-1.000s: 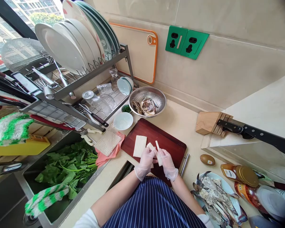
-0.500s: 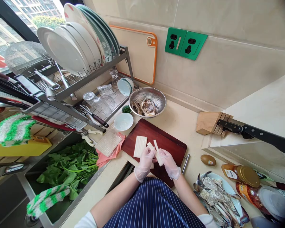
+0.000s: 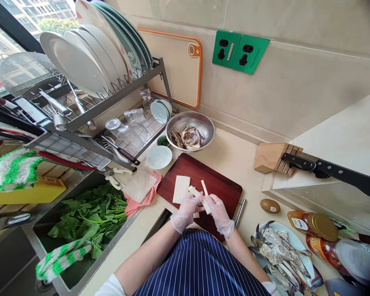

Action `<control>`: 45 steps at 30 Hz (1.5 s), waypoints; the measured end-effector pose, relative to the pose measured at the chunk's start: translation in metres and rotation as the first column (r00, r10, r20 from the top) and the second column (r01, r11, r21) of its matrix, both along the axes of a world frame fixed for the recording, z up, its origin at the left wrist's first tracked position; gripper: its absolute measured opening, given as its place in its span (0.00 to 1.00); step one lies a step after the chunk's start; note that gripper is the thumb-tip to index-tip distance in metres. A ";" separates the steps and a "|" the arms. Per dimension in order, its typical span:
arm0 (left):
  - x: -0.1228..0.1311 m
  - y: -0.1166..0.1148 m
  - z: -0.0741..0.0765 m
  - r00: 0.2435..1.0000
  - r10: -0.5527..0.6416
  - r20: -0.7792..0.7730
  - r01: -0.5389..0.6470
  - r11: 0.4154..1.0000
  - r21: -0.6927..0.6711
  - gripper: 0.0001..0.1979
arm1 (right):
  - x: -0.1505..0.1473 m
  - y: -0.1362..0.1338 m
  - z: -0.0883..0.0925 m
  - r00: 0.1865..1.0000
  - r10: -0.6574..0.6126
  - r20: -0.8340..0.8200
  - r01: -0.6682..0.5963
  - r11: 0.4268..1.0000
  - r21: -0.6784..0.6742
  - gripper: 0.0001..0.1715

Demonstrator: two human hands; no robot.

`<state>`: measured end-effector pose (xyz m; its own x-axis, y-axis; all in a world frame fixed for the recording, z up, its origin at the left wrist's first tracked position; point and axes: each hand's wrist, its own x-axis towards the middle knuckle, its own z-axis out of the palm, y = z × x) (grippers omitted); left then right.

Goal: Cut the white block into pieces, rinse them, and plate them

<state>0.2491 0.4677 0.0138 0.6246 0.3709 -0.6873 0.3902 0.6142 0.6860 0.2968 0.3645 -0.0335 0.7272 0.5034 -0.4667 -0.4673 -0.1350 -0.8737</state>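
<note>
White strip (image 3: 195, 190) was pinched narrowly in the grip of the left hand (image 3: 186, 210), over the red board (image 3: 223, 185); the grip of the right hand (image 3: 219, 211) held a thinner strip (image 3: 204, 187) beside it. I judged the step as separating strips; the next move seemed to call for gentle pulling. Labels on jar (image 3: 325, 227) and kiwi (image 3: 269, 204) were too small for reading.

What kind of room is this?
A kitchen, most likely a home one: leafy greens lie in the sink, plates stand in a dish rack, and there's a cutting board.
</note>
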 end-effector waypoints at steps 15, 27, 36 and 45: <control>-0.011 0.005 0.002 0.963 -0.239 0.124 0.236 0.971 0.041 0.15 | -0.001 -0.016 0.004 0.991 0.124 0.046 -0.122 0.992 -0.045 0.28; -0.009 0.004 0.014 0.923 -0.312 0.226 0.328 0.944 -0.035 0.17 | -0.015 -0.006 0.022 0.985 -0.058 -0.163 0.076 0.991 0.109 0.30; -0.009 0.012 0.027 0.875 -0.368 0.315 0.410 0.909 -0.076 0.17 | -0.018 -0.010 0.028 0.999 0.005 -0.045 0.003 0.982 0.187 0.29; -0.012 -0.002 0.016 0.911 -0.312 0.270 0.293 0.950 0.106 0.21 | -0.009 -0.006 0.028 0.962 -0.048 0.270 0.089 0.986 -0.143 0.30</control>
<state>0.2368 0.4659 0.0300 0.8769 0.1700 -0.4497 0.3370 0.4498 0.8271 0.2877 0.3584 -0.0059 0.8651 0.3862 -0.3199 -0.2348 -0.2518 -0.9389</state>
